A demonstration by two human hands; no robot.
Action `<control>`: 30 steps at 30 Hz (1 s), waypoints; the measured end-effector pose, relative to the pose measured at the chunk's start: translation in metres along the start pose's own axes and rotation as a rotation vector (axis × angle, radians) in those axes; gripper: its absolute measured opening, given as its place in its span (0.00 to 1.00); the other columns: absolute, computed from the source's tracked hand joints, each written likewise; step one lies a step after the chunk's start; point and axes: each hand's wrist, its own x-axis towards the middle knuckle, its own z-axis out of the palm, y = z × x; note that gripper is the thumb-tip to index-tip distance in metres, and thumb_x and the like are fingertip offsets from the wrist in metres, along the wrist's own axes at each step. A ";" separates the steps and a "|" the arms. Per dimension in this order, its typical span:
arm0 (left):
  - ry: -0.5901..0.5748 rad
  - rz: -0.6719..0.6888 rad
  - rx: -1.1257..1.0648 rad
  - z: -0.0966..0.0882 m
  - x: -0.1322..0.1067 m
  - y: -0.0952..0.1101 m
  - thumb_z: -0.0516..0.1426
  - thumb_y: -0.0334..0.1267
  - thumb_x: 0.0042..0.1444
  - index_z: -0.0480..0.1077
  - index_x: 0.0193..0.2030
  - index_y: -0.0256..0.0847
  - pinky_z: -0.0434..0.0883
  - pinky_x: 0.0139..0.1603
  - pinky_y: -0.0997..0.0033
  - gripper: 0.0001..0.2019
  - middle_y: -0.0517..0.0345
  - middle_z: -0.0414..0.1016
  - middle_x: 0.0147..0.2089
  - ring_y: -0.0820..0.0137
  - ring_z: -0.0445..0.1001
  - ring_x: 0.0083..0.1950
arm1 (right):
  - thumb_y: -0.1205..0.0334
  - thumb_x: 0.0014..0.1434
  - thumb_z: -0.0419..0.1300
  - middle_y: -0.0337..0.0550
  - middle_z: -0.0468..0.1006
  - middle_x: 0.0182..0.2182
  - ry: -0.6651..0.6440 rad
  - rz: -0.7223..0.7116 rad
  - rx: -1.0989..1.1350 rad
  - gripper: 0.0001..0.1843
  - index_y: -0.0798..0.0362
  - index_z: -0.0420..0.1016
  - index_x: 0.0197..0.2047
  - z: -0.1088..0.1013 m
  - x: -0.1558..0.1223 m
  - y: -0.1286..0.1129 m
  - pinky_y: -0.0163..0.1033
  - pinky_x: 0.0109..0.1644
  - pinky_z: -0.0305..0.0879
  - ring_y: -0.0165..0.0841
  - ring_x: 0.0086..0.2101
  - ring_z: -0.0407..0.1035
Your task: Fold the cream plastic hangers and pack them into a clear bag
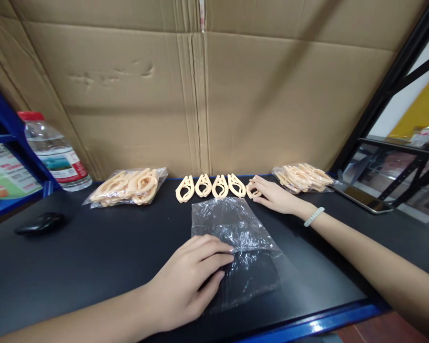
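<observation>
Room between mouse [41, 224] and flat bag [248, 231]; cardboard [289, 114] blocks rear, seemingly tight.

I can read the dark character 果 on the white-and-green packet [10, 174] at far left; what follows is cut off by the blue shelf frame [0, 109]. On the water bottle [53, 145], I see white lettering on the label's [62, 164] red part, too blurred for me to read.

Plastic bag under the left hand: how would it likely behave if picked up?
The plastic bag would probably flop, since its thin film is wrinkled. It looks light, with the dark table showing through. Its glossy surface may be slippery.
</observation>
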 end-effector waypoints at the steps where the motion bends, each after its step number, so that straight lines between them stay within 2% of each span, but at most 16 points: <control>1: 0.006 -0.001 -0.001 0.000 0.000 0.000 0.51 0.26 0.59 0.69 0.52 0.41 0.71 0.54 0.56 0.16 0.50 0.74 0.53 0.62 0.71 0.53 | 0.59 0.66 0.49 0.48 0.68 0.57 0.001 0.005 0.012 0.16 0.50 0.67 0.55 0.001 0.000 0.001 0.56 0.64 0.53 0.43 0.64 0.52; 6: -0.009 0.005 -0.006 0.001 0.000 -0.001 0.50 0.25 0.60 0.68 0.54 0.41 0.70 0.55 0.57 0.17 0.51 0.74 0.53 0.62 0.70 0.54 | 0.64 0.63 0.45 0.48 0.56 0.66 -0.086 0.049 0.004 0.28 0.49 0.54 0.67 0.002 0.000 0.022 0.60 0.65 0.47 0.45 0.67 0.41; 8: -0.013 0.000 0.000 0.002 0.000 -0.002 0.50 0.25 0.60 0.67 0.55 0.41 0.69 0.56 0.58 0.17 0.51 0.73 0.54 0.63 0.69 0.55 | 0.67 0.61 0.46 0.49 0.60 0.64 -0.129 0.058 -0.036 0.29 0.49 0.56 0.66 0.001 0.000 0.027 0.58 0.63 0.50 0.45 0.64 0.49; 10: -0.005 -0.002 0.011 0.002 -0.001 -0.003 0.51 0.25 0.60 0.66 0.55 0.41 0.69 0.56 0.58 0.18 0.52 0.73 0.54 0.63 0.68 0.55 | 0.68 0.58 0.50 0.52 0.67 0.57 -0.113 0.051 -0.073 0.27 0.51 0.63 0.61 -0.003 -0.002 0.027 0.54 0.59 0.57 0.45 0.57 0.61; 12: -0.006 -0.003 0.026 0.002 -0.001 -0.003 0.51 0.25 0.60 0.66 0.55 0.41 0.69 0.56 0.58 0.18 0.52 0.73 0.54 0.63 0.68 0.55 | 0.67 0.55 0.55 0.53 0.71 0.50 -0.096 0.045 -0.078 0.25 0.54 0.69 0.57 -0.009 -0.005 0.024 0.51 0.54 0.62 0.44 0.48 0.67; 18: 0.012 -0.001 0.056 0.001 -0.001 -0.002 0.51 0.25 0.60 0.66 0.54 0.40 0.70 0.54 0.58 0.17 0.52 0.73 0.53 0.63 0.69 0.53 | 0.72 0.49 0.56 0.50 0.73 0.47 -0.197 0.104 0.035 0.29 0.53 0.69 0.57 -0.031 -0.022 0.004 0.44 0.49 0.66 0.39 0.43 0.70; 23: 0.016 0.058 0.073 0.000 -0.001 0.001 0.51 0.24 0.59 0.67 0.53 0.38 0.69 0.54 0.57 0.17 0.51 0.73 0.53 0.62 0.69 0.53 | 0.74 0.48 0.55 0.47 0.74 0.42 -0.230 0.128 0.051 0.26 0.54 0.73 0.52 -0.045 -0.040 -0.024 0.39 0.43 0.68 0.35 0.38 0.71; 25: 0.012 0.077 0.081 0.001 -0.002 0.001 0.51 0.24 0.58 0.67 0.53 0.37 0.69 0.55 0.57 0.17 0.50 0.73 0.53 0.62 0.68 0.53 | 0.71 0.54 0.55 0.47 0.74 0.41 -0.165 0.118 0.038 0.19 0.54 0.74 0.50 -0.046 -0.054 -0.032 0.38 0.39 0.69 0.34 0.36 0.71; 26: 0.011 0.083 0.085 0.001 -0.002 0.002 0.51 0.24 0.58 0.67 0.53 0.37 0.69 0.55 0.57 0.16 0.50 0.73 0.54 0.62 0.68 0.54 | 0.68 0.58 0.54 0.47 0.74 0.41 -0.092 0.112 0.024 0.16 0.53 0.75 0.48 -0.046 -0.062 -0.036 0.38 0.39 0.69 0.33 0.36 0.71; 28: 0.010 0.087 0.091 0.002 -0.003 0.001 0.51 0.24 0.58 0.67 0.53 0.37 0.68 0.55 0.56 0.16 0.50 0.72 0.54 0.61 0.68 0.54 | 0.64 0.63 0.53 0.47 0.75 0.41 0.130 0.101 -0.012 0.11 0.53 0.76 0.43 -0.047 -0.079 -0.042 0.39 0.40 0.70 0.34 0.37 0.72; 30: 0.009 0.086 0.094 0.002 -0.003 0.001 0.51 0.24 0.58 0.68 0.53 0.37 0.69 0.55 0.56 0.16 0.49 0.72 0.54 0.61 0.68 0.54 | 0.62 0.63 0.55 0.45 0.76 0.38 0.363 0.100 -0.054 0.09 0.52 0.76 0.40 -0.051 -0.093 -0.051 0.39 0.42 0.70 0.35 0.38 0.73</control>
